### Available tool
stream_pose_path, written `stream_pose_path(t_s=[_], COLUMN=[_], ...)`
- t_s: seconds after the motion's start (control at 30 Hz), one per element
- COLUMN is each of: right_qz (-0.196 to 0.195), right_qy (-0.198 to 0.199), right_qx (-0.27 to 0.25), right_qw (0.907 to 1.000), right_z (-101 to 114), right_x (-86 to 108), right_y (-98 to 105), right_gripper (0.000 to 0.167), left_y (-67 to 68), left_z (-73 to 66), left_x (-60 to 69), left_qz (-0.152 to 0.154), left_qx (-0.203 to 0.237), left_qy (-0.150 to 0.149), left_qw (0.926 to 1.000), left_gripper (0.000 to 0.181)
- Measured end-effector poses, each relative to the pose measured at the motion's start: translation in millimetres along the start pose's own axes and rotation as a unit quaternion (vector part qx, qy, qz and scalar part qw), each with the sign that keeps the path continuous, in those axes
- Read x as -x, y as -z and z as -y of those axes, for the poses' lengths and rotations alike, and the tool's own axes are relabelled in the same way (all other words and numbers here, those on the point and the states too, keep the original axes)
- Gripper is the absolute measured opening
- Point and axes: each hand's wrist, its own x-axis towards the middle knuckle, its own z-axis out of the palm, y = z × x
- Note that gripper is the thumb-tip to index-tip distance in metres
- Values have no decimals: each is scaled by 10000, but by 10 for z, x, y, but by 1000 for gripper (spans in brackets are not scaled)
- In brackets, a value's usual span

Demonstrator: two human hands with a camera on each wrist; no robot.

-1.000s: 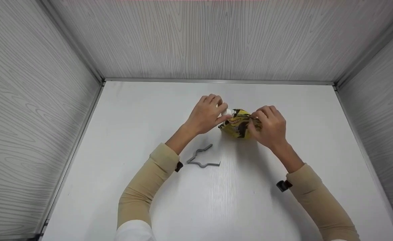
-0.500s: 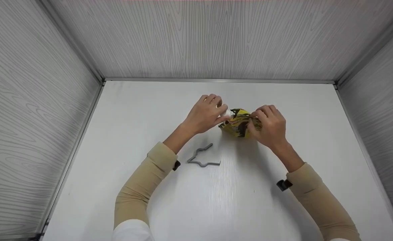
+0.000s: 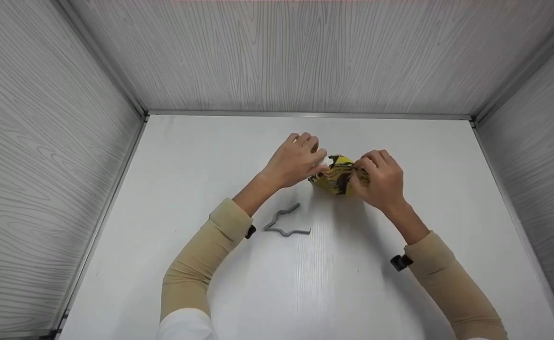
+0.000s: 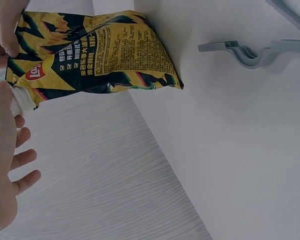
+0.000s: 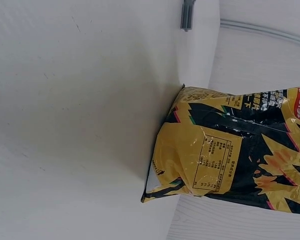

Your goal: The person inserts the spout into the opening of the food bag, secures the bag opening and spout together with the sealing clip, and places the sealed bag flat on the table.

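Note:
A yellow and black snack bag (image 3: 340, 177) stands on the white table, its top gathered. The right hand (image 3: 381, 179) pinches the bag's top from the right. At the bag's upper left, the left hand (image 3: 295, 161) holds a white cylindrical piece (image 4: 22, 100) between thumb and fingers, against the bag's edge in the left wrist view. Its other fingers are spread. The bag's printed side (image 5: 215, 150) fills the right of the right wrist view, where only a sliver of a hand shows. What the white piece is, I cannot tell.
A grey bent clip (image 3: 284, 226), spread in a V shape, lies on the table (image 3: 201, 156) in front of the bag, between the forearms. Grey wood-grain panels (image 3: 305, 56) enclose the table at the back and both sides.
The left hand has shifted slightly to the right, and its fingers cover more of the white piece. The right hand and the bag have barely moved.

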Motion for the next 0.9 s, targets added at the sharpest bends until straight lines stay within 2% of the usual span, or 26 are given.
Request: stream_pose_path(t_s=[0.33,0.6,0.77,0.9], right_qz=[-25,28,28,18], right_qy=[-29,25,88,74], right_qx=[-98,17,-24,-98], right_qw=[9999,10000,10000,9999], right_z=[-37,-47,-42,-40], right_x=[-33,-42,-42,-31], right_y=[23,28,17,3], right_gripper=[11,9,8,7], left_y=[-9,-3,-14,-51], left_z=[6,22,20,14], left_x=[-30,-17,-21,-12], left_qz=[-116,-230,-305,-316], left_qx=[-389,-624,-564,-293], left_qy=[-97,-237,-298,-189], left_qw=[9991,9975,9975,9989], left_gripper=[52,50,43,44])
